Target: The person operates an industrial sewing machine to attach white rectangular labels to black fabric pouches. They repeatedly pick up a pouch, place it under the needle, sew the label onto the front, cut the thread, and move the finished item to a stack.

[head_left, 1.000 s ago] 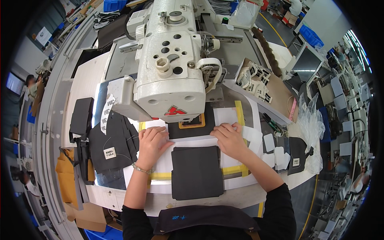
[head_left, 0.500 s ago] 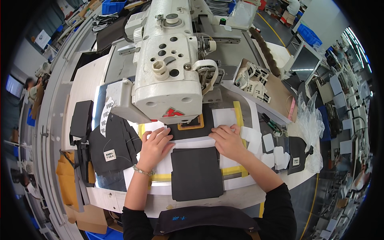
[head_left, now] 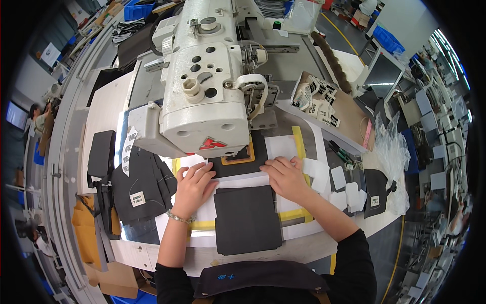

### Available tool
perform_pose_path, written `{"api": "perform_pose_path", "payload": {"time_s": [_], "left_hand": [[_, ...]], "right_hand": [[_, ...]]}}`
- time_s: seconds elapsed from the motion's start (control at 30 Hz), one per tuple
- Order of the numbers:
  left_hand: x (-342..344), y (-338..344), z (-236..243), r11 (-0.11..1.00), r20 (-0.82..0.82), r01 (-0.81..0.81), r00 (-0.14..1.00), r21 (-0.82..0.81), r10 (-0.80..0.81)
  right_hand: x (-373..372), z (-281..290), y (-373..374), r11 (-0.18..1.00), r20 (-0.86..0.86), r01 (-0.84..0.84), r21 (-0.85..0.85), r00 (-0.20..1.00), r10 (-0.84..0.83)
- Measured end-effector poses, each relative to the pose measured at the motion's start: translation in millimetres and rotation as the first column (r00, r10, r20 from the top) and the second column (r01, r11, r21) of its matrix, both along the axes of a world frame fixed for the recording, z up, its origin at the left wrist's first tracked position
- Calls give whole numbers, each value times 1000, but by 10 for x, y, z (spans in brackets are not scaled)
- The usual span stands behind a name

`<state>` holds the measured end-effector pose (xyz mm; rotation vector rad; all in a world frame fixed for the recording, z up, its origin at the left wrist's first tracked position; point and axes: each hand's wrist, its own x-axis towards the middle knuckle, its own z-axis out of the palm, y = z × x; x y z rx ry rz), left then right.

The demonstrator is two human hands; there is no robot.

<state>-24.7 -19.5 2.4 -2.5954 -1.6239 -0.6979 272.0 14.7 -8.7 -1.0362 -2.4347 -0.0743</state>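
A black fabric panel (head_left: 238,167) lies under the head of a white sewing machine (head_left: 202,114), with a yellow-edged frame (head_left: 240,160) on top of it. My left hand (head_left: 194,187) rests at the panel's left edge, fingers stretched out and laid down. At its right edge my right hand (head_left: 284,176) lies with fingers extended in the same way. Just in front of the hands sits a neat stack of black pieces (head_left: 248,220). White sheeting (head_left: 243,181) with yellow tape (head_left: 299,147) spreads beneath. The needle area is hidden behind the machine head.
Black pieces (head_left: 139,190), one with a white label, lie at the left. To the right stand a cardboard box (head_left: 349,114) of loose labels, green-handled snips (head_left: 340,153), white patches (head_left: 351,197), another labelled black piece (head_left: 375,192) and a clear plastic bag (head_left: 397,167).
The view has shifted slightly, so the machine appears a little farther left. Both hands stay at the panel's edges; no thing has visibly been picked up or let go.
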Motion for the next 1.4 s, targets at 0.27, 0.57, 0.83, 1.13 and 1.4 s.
{"api": "perform_pose_path", "payload": {"time_s": [0.27, 0.57, 0.83, 1.13, 1.4], "left_hand": [[-6, -7, -26, 1000, -10, 1, 1000, 6, -1], [10, -17, -18, 999, -56, -5, 998, 35, 7], [-8, -20, -52, 1000, -51, 9, 999, -3, -9], [-7, -23, -23, 999, -74, 14, 997, 50, -10], [-14, -34, -57, 982, -138, 71, 989, 173, -47]], "right_hand": [[-73, 44, 78, 992, 39, 120, -37, 992, -118], [-95, 26, 94, 989, 85, 145, -26, 986, -142], [-119, 63, 126, 980, 43, 152, -130, 988, -147], [19, -31, 32, 999, -24, -32, 15, 999, 32], [50, 38, -45, 999, -6, -34, -36, 999, 34]]}}
